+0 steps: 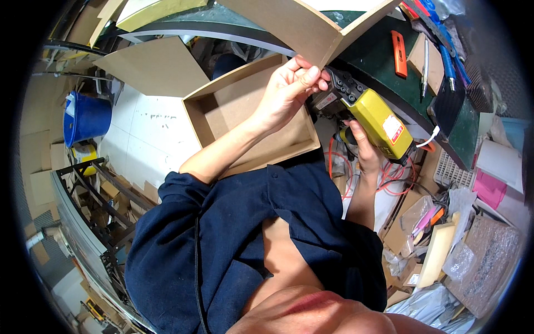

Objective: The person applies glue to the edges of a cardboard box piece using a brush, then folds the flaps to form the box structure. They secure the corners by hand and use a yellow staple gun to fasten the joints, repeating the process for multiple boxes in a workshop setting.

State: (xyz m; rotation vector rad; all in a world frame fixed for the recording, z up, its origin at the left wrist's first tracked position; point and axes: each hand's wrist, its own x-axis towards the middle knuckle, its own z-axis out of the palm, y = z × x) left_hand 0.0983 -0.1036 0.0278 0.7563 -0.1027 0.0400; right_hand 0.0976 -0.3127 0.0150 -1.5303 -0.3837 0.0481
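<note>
My left hand [290,92] is closed at the lower corner of a brown fibreboard frame [311,33], with thumb and fingertips pinched against the board. That frame stands at the edge of the dark green table [378,61]. In my right hand [364,149] is a yellow nail gun [382,122], its black bolted head pointing up and left toward the corner beside my left fingertips. Whether the head touches the board I cannot tell. The fingers round the grip are partly hidden by the tool's body. Under my left forearm, an open brown fibreboard box [222,150] rests against my lap.
On the table lie an orange utility knife [399,54], a silver pen-like tool [425,69] and a black phone-like slab [446,108] with a white cable. Red hose [384,181] coils below. A blue bucket [92,118] and a metal rack [83,206] stand left; packaging clutters the right.
</note>
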